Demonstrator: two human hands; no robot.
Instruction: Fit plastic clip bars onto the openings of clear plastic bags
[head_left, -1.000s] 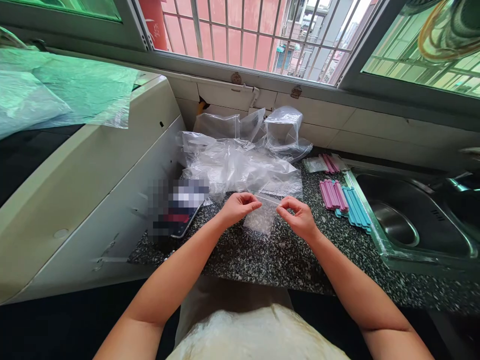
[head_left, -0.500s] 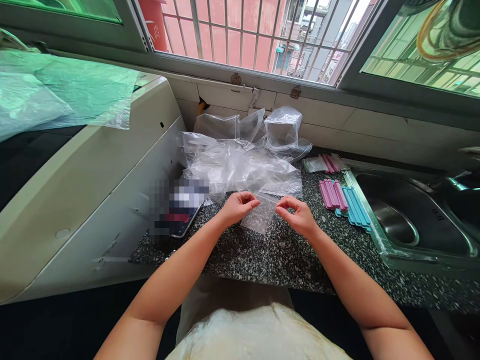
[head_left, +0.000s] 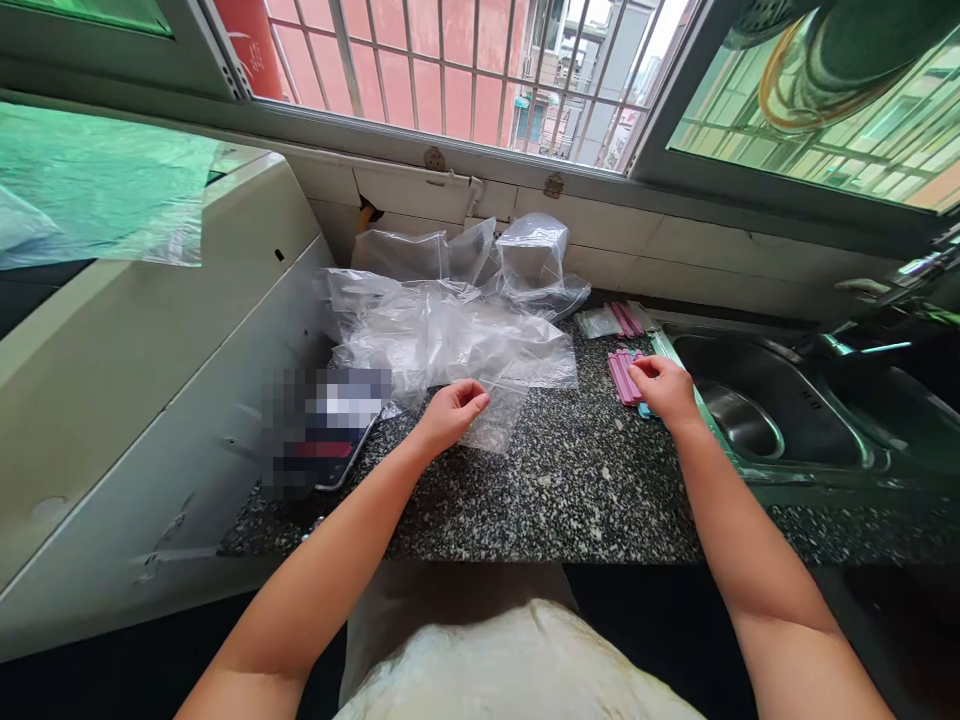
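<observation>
left hand pinches small clear bag | right hand rests on pink clips, grip unclear | hands well apart

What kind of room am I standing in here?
Most likely a home kitchen: a steel sink is set into a speckled stone counter, under a barred window with tiled wall below it.

Lit by bright daylight from the barred window across the top of the frame. Slightly overexposed at upper centre; green tint through the pane at upper right. Soft sheen on the crumpled clear bags. Dark along the bottom corners. Bowed lines toward the edges; one pixelated patch at centre left.
</observation>
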